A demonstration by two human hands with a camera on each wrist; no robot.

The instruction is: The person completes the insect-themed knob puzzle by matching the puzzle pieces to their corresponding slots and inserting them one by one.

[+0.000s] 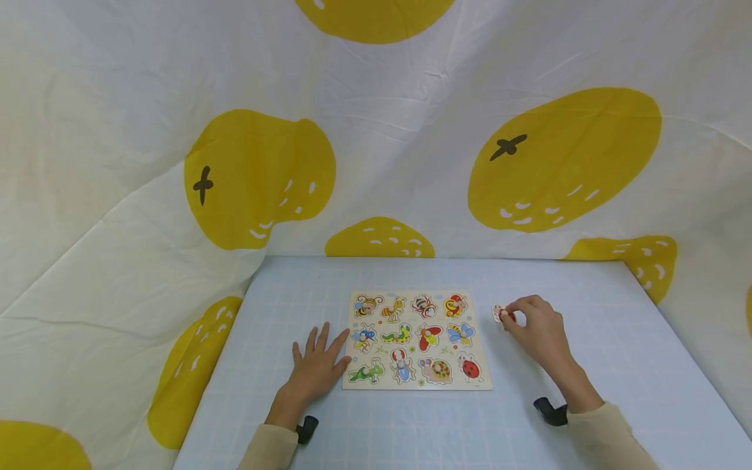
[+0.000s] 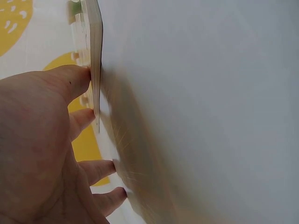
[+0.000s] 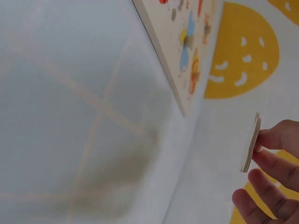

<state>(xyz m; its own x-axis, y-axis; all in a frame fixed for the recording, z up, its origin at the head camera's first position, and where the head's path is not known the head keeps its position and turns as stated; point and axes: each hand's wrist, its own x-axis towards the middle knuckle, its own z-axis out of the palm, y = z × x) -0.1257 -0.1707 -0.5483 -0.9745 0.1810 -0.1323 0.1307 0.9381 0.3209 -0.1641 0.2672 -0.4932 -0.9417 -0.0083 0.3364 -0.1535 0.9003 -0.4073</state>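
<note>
A wooden insect puzzle board (image 1: 411, 350) lies flat on the table, with pictures of bugs and small knobs on its face. My left hand (image 1: 315, 371) rests at its left edge, fingers spread, thumb and index finger touching the board's side. In the left wrist view, the other fingertips (image 2: 120, 192) reach down to the tabletop. To the right of the board, my right hand (image 1: 540, 329) pinches a small red-and-white puzzle piece (image 1: 497, 313) between thumb and finger. The right wrist view shows this thin wooden piece (image 3: 251, 143) edge-on, held up apart from the board; its picture is hidden there.
The table (image 1: 623, 365) has a pale blue checked cover. Behind it and at the sides hangs a white cloth (image 1: 405, 130) with large yellow fruit prints. A black strap piece (image 1: 550, 412) sits at the right wrist, another (image 1: 307, 429) at the left.
</note>
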